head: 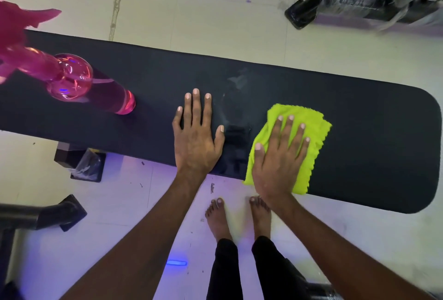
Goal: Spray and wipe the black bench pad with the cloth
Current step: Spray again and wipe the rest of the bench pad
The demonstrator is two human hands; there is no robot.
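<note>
A pale tiled floor (215,12) surrounds the long black bench pad (359,132), whose rounded right end lies bare. A pink spray bottle (72,79) stands near its left end. The left hand (195,139) rests flat, fingers spread, empty. The right hand (279,155) presses flat on the green cloth (314,132) at the pad's near edge.

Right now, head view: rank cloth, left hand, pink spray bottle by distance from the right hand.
1. The green cloth: directly under the right hand, pressed flat on the black bench pad.
2. The left hand: flat on the pad, just to the left.
3. The pink spray bottle: standing near the pad's far left end.
</note>
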